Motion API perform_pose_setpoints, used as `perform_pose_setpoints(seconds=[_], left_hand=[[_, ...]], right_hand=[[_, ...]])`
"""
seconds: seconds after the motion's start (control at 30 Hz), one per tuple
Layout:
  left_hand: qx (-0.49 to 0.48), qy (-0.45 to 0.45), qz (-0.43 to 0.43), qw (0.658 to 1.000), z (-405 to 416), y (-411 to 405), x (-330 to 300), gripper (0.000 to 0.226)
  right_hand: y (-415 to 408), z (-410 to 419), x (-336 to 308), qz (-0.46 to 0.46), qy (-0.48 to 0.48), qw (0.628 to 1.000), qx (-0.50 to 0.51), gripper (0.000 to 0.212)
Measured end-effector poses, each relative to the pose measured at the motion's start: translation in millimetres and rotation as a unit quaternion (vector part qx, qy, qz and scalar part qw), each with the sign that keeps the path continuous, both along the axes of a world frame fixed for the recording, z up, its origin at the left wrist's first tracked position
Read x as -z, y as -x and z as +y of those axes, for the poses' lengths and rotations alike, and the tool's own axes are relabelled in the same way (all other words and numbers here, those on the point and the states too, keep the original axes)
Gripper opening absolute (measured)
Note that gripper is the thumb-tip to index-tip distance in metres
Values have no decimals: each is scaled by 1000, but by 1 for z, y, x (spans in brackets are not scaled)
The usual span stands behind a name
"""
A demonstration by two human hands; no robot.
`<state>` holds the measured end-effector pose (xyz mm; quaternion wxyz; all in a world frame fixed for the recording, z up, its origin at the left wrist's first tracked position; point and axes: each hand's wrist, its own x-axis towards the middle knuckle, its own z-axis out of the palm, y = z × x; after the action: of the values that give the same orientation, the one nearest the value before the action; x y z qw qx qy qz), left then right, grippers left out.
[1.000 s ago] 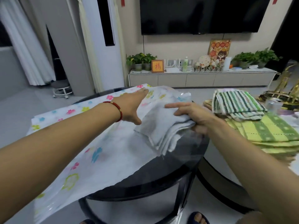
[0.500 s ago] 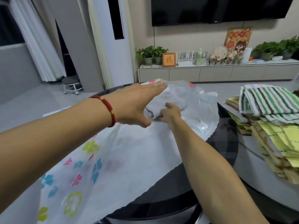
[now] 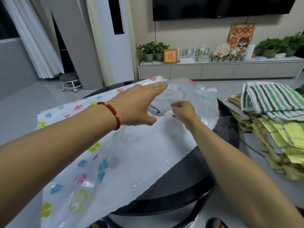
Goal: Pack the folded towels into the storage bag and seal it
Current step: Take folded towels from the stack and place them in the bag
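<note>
The clear storage bag [image 3: 131, 153], printed with coloured flowers, lies across the round black table [image 3: 172, 195]. A folded grey towel [image 3: 162, 102] sits inside it near the far end. My left hand [image 3: 138, 106], with a red bracelet on its wrist, reaches flat into the bag mouth. Its fingertips hold up the clear top sheet above the towel. My right hand [image 3: 184, 111] is inside the opening just right of the towel, fingers loosely curled and holding nothing. A folded green-striped towel [image 3: 269, 99] tops a stack of yellow-green towels [image 3: 283, 137] at the right.
The towel stack rests on a second grey surface [image 3: 256, 145] right of the black table. A low TV cabinet [image 3: 218, 69] with plants and frames lines the far wall. A small wheeled stool [image 3: 69, 81] stands at the left. My feet show under the table's near edge.
My right hand pushed the grey towel from the bag mouth deep into the bag, then drew back a little and let go. My left hand stayed at the bag's top sheet.
</note>
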<state>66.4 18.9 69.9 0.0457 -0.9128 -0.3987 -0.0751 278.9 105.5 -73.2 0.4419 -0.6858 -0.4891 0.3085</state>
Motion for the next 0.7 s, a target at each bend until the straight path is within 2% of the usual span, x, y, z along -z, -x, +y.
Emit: perform_pose_setpoints(seconds=[0.13,0.2,0.3,0.37,0.43,0.5,0.6,0.7], left_hand=[[-26,-6,-46,999,1,-14,7,96],[-44,-6,-51,998,4,-22,9,94],[-62,-9,-43,997,8,-39,10,90],[-72,-11,-36,997,10,-51,10,87],[-77,-19,-31,996,14,-62,12,86],[-84,-23,-25,996,18,-71,14,86],[-80,-40,-20,996,22,-81,19,83],[-70,-50,-26,996,26,-89,23,80]], right_hand=[[-51,-57,-25,-111,24,988,-102,20],[-82,-86,-41,-167,8,981,-95,18],[-136,-112,-56,-279,-44,959,26,21],[-177,-113,-61,-380,-52,915,128,26],[-218,-107,-62,-435,-33,876,207,30],[-255,-97,-58,-436,31,865,248,32],[-294,-82,-49,-387,139,878,244,35],[-311,-73,-46,-381,162,873,258,31]])
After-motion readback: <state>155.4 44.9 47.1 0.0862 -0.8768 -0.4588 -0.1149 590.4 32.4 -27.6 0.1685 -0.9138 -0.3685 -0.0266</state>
